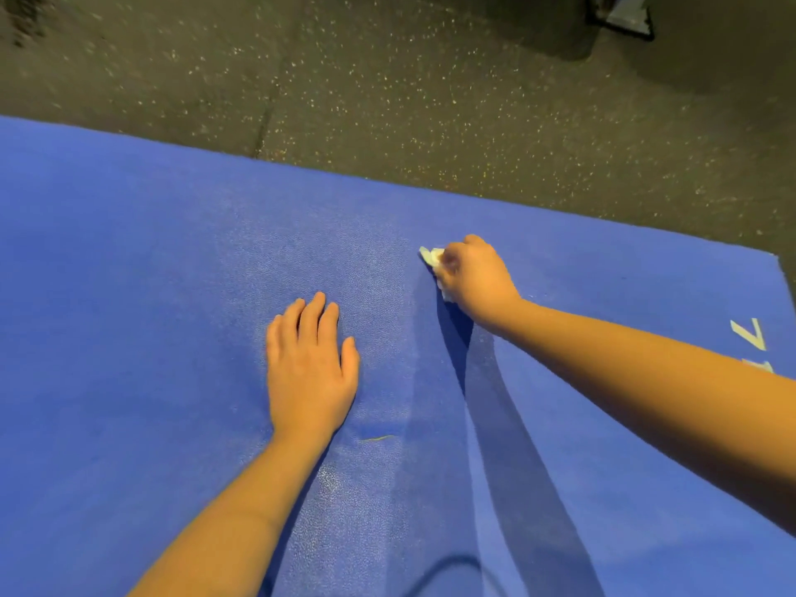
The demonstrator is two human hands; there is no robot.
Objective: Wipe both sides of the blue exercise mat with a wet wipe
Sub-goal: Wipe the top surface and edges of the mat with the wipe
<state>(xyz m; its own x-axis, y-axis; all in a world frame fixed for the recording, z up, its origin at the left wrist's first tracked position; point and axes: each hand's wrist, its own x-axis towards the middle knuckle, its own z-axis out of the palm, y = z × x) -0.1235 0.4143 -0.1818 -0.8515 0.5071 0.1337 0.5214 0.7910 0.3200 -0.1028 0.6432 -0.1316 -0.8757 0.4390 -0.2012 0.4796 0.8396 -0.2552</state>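
The blue exercise mat [129, 295] lies flat on a dark speckled floor [387, 101] and fills most of the view, its far edge running diagonally from upper left to right. The left hand [308, 364] rests palm down on the mat near the middle, fingers [310, 316] straight and close together, holding nothing. The right hand [478, 280] reaches further out, its fingers curled round a crumpled white wet wipe [432, 256] and pressing it onto the mat surface; part of the wipe sticks out to the left of the knuckles. A paler, grainy sheen covers the mat between and behind the two hands. A short yellowish thread or mark [377, 438] lies on the mat just right of the left wrist. Pale lettering [751, 333] shows near the mat's right edge, too cut off to read. The arms cast dark shadows across the mat
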